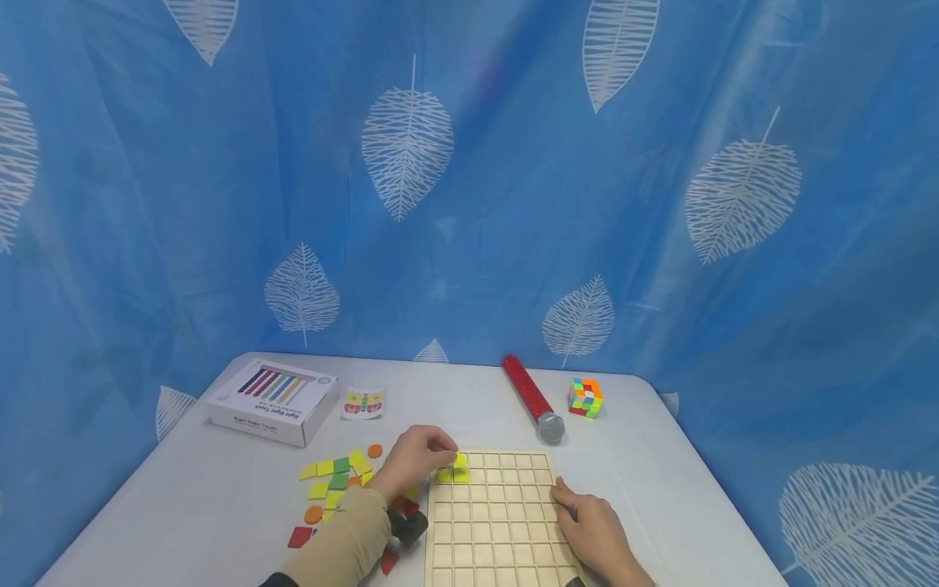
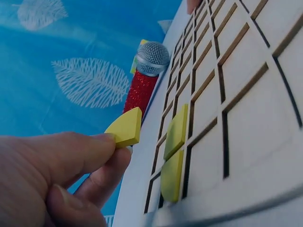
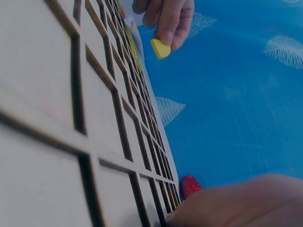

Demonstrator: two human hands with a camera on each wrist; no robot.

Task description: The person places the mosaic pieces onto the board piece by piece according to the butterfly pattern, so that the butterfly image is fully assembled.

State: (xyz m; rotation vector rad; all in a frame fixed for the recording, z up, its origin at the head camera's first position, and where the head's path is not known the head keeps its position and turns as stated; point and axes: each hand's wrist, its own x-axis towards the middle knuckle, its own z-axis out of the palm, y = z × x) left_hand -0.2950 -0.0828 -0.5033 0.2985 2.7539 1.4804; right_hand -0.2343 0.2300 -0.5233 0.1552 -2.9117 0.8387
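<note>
My left hand [image 1: 414, 461] pinches a yellow tile [image 2: 127, 127] with one curved side between thumb and fingers. It is above the far left corner of a wooden grid board [image 1: 499, 512]. Two yellow tiles [image 2: 175, 135] lie side by side in the board's cells just below, near that corner. Across the board, my right hand [image 1: 597, 534] holds the right edge, its fingertips over the rim. In the right wrist view the pinched tile shows beyond the grid, raised over the board.
Loose yellow, green, orange and red tiles [image 1: 318, 491] are scattered left of the board, partly behind the left forearm. Farther back are a white box [image 1: 271, 399], a picture card [image 1: 363, 403], a red microphone [image 1: 530, 393] and a puzzle cube [image 1: 585, 398].
</note>
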